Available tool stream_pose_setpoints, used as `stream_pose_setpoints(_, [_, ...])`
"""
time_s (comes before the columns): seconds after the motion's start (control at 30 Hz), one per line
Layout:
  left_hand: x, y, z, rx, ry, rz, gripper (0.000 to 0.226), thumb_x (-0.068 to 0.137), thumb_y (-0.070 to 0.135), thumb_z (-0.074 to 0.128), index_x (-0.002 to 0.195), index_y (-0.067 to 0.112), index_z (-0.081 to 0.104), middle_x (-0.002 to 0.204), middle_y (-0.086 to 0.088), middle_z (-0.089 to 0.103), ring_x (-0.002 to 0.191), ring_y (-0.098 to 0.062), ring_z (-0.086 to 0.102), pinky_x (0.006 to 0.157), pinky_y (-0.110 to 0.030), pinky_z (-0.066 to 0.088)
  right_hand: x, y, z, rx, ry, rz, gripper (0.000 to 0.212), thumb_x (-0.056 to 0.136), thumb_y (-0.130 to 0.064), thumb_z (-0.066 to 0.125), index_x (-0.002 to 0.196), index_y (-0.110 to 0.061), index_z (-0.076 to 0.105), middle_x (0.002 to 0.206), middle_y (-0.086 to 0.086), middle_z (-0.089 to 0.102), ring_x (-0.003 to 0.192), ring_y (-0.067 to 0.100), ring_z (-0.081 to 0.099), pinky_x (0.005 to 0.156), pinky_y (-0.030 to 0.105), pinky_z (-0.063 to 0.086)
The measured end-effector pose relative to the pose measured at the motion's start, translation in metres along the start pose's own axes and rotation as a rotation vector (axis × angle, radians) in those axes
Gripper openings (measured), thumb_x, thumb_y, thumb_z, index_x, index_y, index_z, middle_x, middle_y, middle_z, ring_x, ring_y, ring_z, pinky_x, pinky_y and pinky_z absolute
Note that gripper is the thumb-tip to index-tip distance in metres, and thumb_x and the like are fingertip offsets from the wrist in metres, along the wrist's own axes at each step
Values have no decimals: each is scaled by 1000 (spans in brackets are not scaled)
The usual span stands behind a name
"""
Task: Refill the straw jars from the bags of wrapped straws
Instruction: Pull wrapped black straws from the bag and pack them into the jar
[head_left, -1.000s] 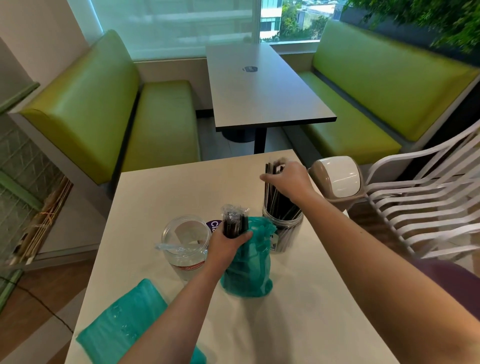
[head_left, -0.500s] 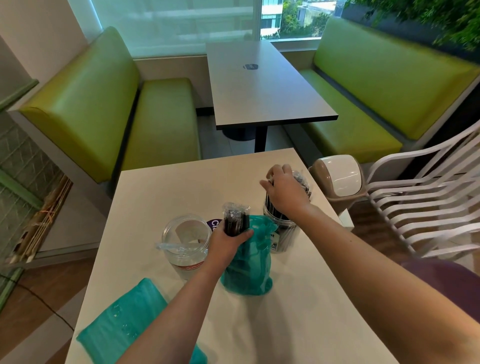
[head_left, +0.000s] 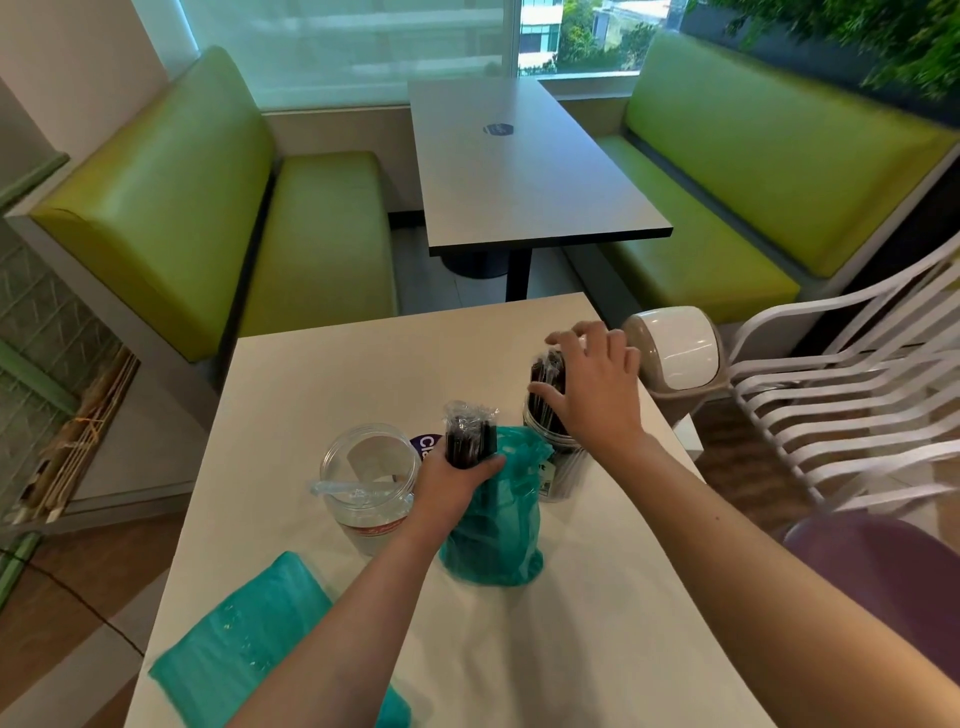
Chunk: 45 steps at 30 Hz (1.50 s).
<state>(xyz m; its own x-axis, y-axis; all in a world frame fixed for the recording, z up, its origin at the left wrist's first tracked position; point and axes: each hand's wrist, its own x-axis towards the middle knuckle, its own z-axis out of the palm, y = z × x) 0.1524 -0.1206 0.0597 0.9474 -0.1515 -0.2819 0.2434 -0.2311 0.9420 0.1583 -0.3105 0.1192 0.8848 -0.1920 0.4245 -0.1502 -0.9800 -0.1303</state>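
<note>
Two straw bundles (head_left: 469, 435), both upright

A pale square table (head_left: 322, 374) was seen from above. Near its middle a teal bag (head_left: 498, 540) stood upright. Just left of the bag an almost empty clear jar (head_left: 370, 483) was set. Behind the bag on the right stood a jar of black wrapped straws (head_left: 558, 467). A flat teal bag (head_left: 244, 660) lay at the near left edge.
</note>
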Motion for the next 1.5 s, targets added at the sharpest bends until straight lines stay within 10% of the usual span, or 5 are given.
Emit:
stream_pose_setpoints(0.17, [2,-2,3,28,11,-6,46,74,27,85,113,19,62,104,3,69,96,-15,64,84,-29,51,-13,16,17,131,-197,192,75,81,-61,64,143,-38,28,150,10,28,132,35,38,98,52,44])
stream_pose_setpoints(0.33, [2,-3,3,8,13,-6,47,74,26,85,114,16,64,104,2,70,97,-15,65,81,-26,51,-9,21,18,351,-187,163,45,92,-31,63,134,-30,47,142,8,34,128,30,43,95,45,52])
stream_pose_setpoints(1.07, [1,-3,1,-15,2,-15,44,74,27,84,113,20,63,102,5,69,94,-11,64,76,-23,48,-17,21,19,-29,-36,-177,36,101,-31,45,136,-27,54,143,-5,52,145,25,29,118,51,-3])
stream_pose_setpoints(1.27, [2,-4,1,-32,2,-21,45,74,26,85,113,19,63,103,3,70,93,-12,64,78,-24,50,-44,-14,5,222,125,-56,29,87,-10,62,114,-20,67,118,2,59,111,23,43,93,40,34])
stream_pose_setpoints(1.5, [2,-7,4,-114,-17,-25,44,75,21,84,114,16,65,103,-1,72,93,-12,67,73,-19,51,-78,-33,26,784,-369,335,24,99,-19,51,120,-15,63,106,1,67,91,9,59,80,23,48])
